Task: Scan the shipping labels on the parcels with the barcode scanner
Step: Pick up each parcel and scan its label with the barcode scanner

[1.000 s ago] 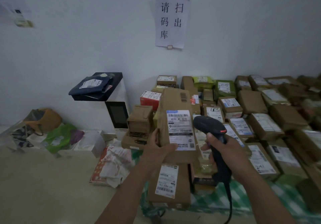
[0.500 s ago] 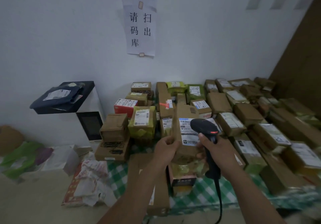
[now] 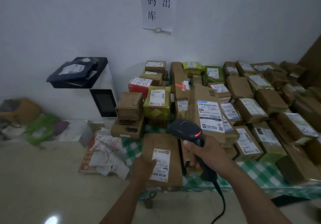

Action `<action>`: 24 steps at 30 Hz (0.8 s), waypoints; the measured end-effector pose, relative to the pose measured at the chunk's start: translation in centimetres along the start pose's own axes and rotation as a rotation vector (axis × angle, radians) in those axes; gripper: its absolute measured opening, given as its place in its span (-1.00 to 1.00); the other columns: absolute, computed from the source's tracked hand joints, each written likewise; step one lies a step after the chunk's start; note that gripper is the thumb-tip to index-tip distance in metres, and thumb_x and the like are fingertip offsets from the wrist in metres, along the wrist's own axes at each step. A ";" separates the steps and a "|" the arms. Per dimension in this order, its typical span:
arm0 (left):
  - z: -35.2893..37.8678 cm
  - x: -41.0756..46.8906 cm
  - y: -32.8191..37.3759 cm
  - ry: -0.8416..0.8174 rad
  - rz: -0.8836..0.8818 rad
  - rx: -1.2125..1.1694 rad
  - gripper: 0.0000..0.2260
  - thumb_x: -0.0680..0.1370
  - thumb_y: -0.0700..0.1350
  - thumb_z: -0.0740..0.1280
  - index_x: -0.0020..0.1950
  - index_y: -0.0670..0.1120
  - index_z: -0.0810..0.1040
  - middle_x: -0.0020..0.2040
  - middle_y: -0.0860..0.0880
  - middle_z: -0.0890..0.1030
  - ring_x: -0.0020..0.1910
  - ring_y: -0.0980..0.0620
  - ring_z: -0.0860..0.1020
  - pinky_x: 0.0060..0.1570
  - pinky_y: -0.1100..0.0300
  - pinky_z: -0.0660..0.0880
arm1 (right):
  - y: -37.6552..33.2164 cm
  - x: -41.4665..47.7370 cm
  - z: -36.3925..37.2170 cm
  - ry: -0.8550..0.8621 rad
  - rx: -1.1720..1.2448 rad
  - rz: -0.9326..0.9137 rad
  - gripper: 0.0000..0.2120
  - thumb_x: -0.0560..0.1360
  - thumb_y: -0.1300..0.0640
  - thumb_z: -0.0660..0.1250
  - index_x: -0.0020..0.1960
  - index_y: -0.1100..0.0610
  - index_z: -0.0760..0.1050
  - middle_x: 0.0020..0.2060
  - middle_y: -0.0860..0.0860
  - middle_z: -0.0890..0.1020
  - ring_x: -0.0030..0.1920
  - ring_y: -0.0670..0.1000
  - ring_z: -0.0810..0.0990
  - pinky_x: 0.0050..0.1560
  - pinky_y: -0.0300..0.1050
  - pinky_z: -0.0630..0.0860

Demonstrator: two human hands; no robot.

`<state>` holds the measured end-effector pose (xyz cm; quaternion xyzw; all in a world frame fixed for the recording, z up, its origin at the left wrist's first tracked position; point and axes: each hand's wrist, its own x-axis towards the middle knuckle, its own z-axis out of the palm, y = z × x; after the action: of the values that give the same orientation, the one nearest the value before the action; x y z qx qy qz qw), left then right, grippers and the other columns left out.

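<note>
- Shipping label [image 3: 160, 165] faces up on the flat brown parcel [image 3: 163, 147], which lies at the near edge of the green checked tablecloth [image 3: 132, 147], long axis running away from the person.
- Left hand [image 3: 143, 169] grips that parcel's left edge, thumb on the label.
- Right hand [image 3: 206, 152], just to the right, is wrapped round the barcode scanner [image 3: 187, 129]. The scanner's head sits above and right of the label, so it probably needs tipping down-left.
- Other labelled parcels [image 3: 250, 110] crowd the cloth back to a white wall [image 3: 69, 23].
</note>
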<state>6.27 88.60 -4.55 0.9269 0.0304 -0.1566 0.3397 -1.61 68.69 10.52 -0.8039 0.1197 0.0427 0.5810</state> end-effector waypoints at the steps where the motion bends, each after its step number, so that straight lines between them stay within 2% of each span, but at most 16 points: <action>1: 0.4 -0.2 -1.4 -0.040 -0.052 0.048 -0.66 0.60 0.06 0.31 0.28 -0.12 0.48 0.14 -0.05 0.64 0.01 0.03 0.63 0.11 0.11 0.57 | 0.6 0.0 0.8 -0.039 -0.023 0.010 -0.87 0.51 0.00 0.44 -0.02 0.03 0.57 -0.35 0.10 0.70 -0.50 0.02 0.59 -0.42 -0.12 0.55; 3: 1.3 -0.6 -3.1 -0.115 -0.059 0.051 -0.52 0.59 0.08 0.32 0.43 -0.11 0.36 0.28 -0.04 0.54 0.21 -0.02 0.56 0.21 0.16 0.47 | 2.0 0.0 2.4 -0.111 -0.083 0.042 -0.87 0.51 -0.01 0.44 0.00 0.01 0.57 -0.43 0.04 0.68 -0.52 -0.05 0.57 -0.44 -0.20 0.51; 4: 1.5 -0.8 -3.5 -0.149 -0.074 -0.024 -0.48 0.58 0.07 0.36 0.45 -0.13 0.34 0.29 -0.05 0.55 0.22 -0.02 0.56 0.20 0.19 0.46 | 2.9 0.1 3.1 -0.140 -0.104 0.071 -0.87 0.51 -0.02 0.44 -0.01 0.00 0.57 -0.48 -0.02 0.65 -0.53 -0.10 0.56 -0.45 -0.24 0.48; 7: 1.9 -1.2 -4.3 -0.236 -0.160 -0.255 -0.49 0.52 0.03 0.45 0.38 -0.17 0.44 0.21 -0.10 0.63 0.13 -0.05 0.62 0.15 0.06 0.56 | 5.9 0.5 4.8 -0.171 -0.095 0.187 -0.88 0.51 -0.03 0.44 -0.03 -0.03 0.55 -0.51 -0.06 0.63 -0.54 -0.10 0.54 -0.48 -0.23 0.46; 9: 2.0 -1.4 -4.5 -0.237 -0.186 -0.327 -0.53 0.53 0.02 0.45 0.37 -0.14 0.46 0.20 -0.08 0.63 0.11 -0.04 0.62 0.10 0.12 0.57 | 8.0 1.0 5.6 -0.166 -0.077 0.248 -0.88 0.51 -0.02 0.44 -0.03 -0.04 0.53 -0.46 -0.01 0.66 -0.53 -0.08 0.57 -0.48 -0.22 0.47; 12: 1.7 -1.7 -4.8 -0.205 -0.211 -0.426 -0.59 0.57 -0.01 0.40 0.37 -0.09 0.45 0.16 -0.05 0.62 0.12 -0.07 0.60 0.21 -0.02 0.53 | 10.4 1.5 6.7 -0.149 -0.034 0.320 -0.89 0.52 -0.02 0.44 -0.03 -0.05 0.53 -0.32 0.09 0.71 -0.42 0.00 0.65 -0.41 -0.15 0.55; 14: 1.6 -2.1 -5.0 -0.219 -0.237 -0.542 -0.57 0.58 -0.03 0.39 0.41 -0.10 0.41 0.20 -0.10 0.60 0.15 -0.12 0.60 0.23 -0.10 0.52 | 11.5 1.7 7.5 -0.151 0.008 0.352 -0.87 0.52 -0.02 0.44 0.00 -0.01 0.55 -0.28 0.12 0.72 -0.37 0.05 0.67 -0.33 -0.09 0.59; 18: 1.5 -2.7 -6.3 -0.245 -0.299 -0.726 -0.56 0.58 -0.13 0.39 0.42 -0.14 0.37 0.25 -0.18 0.58 0.19 -0.19 0.59 0.21 -0.17 0.53 | 12.4 1.5 8.2 -0.117 0.079 0.385 -0.84 0.52 0.00 0.45 0.01 0.06 0.57 -0.38 0.05 0.69 -0.41 0.05 0.65 -0.37 -0.11 0.55; 20: 1.0 -2.7 -7.3 -0.271 -0.334 -0.867 -0.55 0.54 -0.19 0.43 0.38 -0.10 0.37 0.20 -0.18 0.60 0.13 -0.18 0.62 0.13 -0.11 0.58 | 12.6 1.4 7.8 -0.082 0.117 0.376 -0.83 0.53 0.02 0.43 0.00 0.11 0.57 -0.42 0.11 0.66 -0.45 0.04 0.62 -0.42 -0.13 0.54; 24: -0.8 -3.3 -9.0 -0.324 -0.366 -1.012 -0.47 0.44 -0.32 0.48 0.29 0.00 0.35 0.15 -0.15 0.61 0.05 -0.12 0.64 -0.22 0.17 0.61 | 13.0 1.1 7.2 -0.021 0.173 0.335 -0.87 0.55 0.07 0.41 0.00 0.12 0.54 -0.43 0.12 0.60 -0.44 0.07 0.61 -0.41 -0.11 0.53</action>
<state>1.89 96.18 -8.51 0.5921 0.2093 -0.3194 0.7097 -3.23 71.50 -4.07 -0.7192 0.2491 0.1370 0.6340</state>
